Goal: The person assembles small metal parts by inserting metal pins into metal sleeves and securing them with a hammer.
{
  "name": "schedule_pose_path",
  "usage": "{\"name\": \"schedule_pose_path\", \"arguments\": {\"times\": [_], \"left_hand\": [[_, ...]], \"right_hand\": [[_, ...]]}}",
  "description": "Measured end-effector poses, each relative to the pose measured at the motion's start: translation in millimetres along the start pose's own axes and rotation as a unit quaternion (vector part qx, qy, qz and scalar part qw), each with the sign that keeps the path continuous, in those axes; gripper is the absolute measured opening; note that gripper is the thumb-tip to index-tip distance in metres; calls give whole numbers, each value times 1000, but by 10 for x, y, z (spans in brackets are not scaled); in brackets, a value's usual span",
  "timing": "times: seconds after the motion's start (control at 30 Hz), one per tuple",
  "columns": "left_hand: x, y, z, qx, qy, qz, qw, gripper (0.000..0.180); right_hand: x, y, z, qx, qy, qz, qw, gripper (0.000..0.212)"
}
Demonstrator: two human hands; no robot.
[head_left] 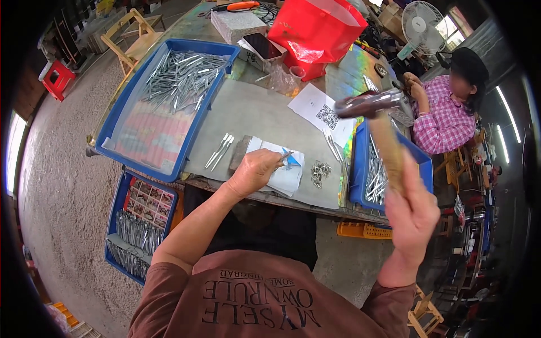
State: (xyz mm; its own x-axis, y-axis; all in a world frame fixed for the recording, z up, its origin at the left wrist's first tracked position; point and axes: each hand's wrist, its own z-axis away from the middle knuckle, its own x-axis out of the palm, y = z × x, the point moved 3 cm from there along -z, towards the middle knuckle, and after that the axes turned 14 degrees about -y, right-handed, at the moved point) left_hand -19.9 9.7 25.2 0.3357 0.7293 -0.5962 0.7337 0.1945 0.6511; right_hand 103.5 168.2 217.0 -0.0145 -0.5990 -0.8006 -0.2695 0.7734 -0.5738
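My right hand (408, 219) is wrapped round the wooden handle of a hammer (387, 143), raised above the right part of the table; its metal head is blurred. My left hand (256, 170) pinches a slim metal piece (287, 154), mostly hidden by the fingers, over a folded white cloth (285, 179) with a blue patch. Under the cloth's left side, part of a block (239, 153) shows. Left of this hand lie a few slim silver pieces (220, 152). A small pile of tiny metal parts (320, 173) sits to the right of the cloth.
A large blue tray (189, 147) of slim metal pieces stands at left, a smaller blue bin (357, 188) at right. Further back are a printed sheet (304, 100), a phone (261, 45) and a red bag (310, 36). Another person (445, 110) sits beyond the table's right side.
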Motion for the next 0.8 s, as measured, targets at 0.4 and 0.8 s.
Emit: {"name": "schedule_pose_path", "arguments": {"times": [0.4,0.8], "left_hand": [[11,2,23,12,17,-4,1000,8],[7,18,12,10,14,3,1000,10]], "right_hand": [[58,78,-49,-6,-19,-12,1000,41],[361,376,-28,85,-106,-55,989,43]]}}
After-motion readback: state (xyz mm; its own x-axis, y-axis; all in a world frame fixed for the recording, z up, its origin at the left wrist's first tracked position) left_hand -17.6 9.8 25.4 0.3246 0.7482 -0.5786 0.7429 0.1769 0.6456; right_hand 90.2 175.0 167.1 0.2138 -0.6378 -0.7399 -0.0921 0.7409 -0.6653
